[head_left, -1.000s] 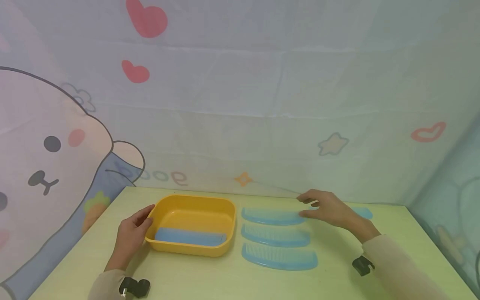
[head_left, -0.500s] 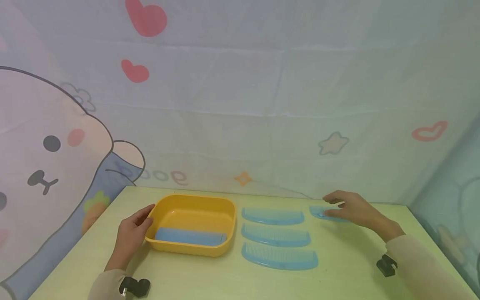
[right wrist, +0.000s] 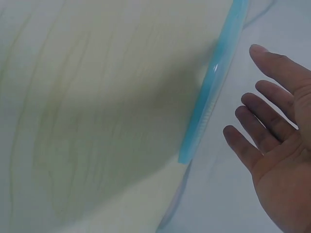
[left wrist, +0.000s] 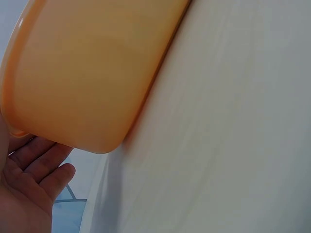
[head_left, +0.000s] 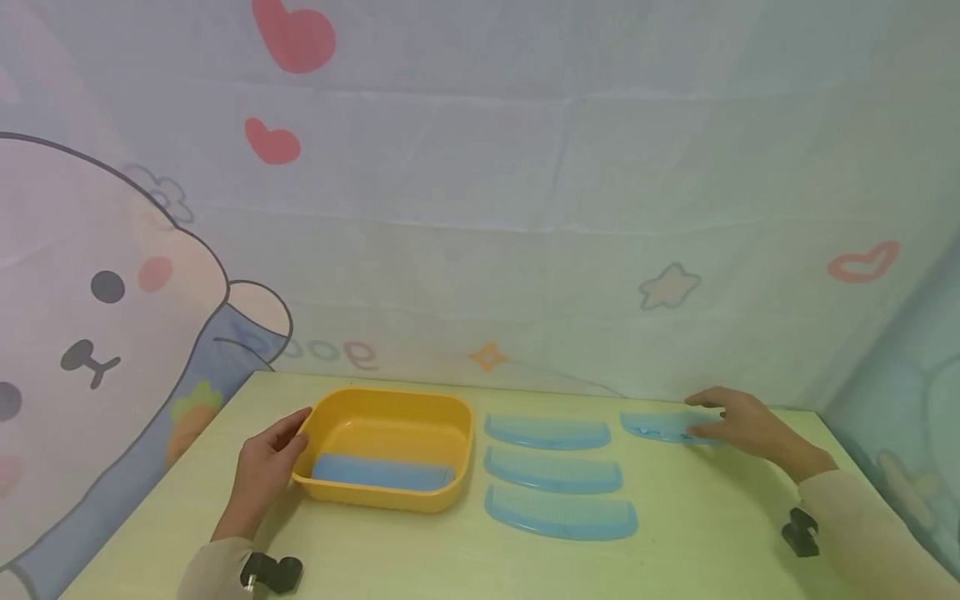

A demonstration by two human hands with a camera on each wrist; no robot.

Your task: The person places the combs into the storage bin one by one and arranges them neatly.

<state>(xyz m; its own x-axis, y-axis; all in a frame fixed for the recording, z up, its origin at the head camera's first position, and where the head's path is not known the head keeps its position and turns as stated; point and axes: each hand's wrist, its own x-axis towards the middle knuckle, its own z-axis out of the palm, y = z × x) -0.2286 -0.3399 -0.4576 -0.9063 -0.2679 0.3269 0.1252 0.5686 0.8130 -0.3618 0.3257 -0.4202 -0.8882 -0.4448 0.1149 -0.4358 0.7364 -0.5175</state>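
My left hand (head_left: 267,462) rests against the left end of a yellow basin (head_left: 378,500), its fingertips right at the rim. In the left wrist view, some fingertips pass behind the basin wall. Inside the basin lies a blue comb (head_left: 382,472). At the back right, my right hand (head_left: 738,423) is over the right end of another translucent blue comb (head_left: 652,427), hiding that end. The right wrist view shows the hand's fingers (right wrist: 265,114) spread and apart from the comb, with nothing between them.
Three more blue combs lie in a column right of the basin: a back one (head_left: 547,432), a middle one (head_left: 553,471) and a front one (head_left: 561,514). A printed cloth backdrop (head_left: 480,208) rises behind the pale table (head_left: 420,558).
My right hand has moved rightward from the back comb of the column, along the far-right comb, uncovering its left part. My left hand and the basin have stayed in place.
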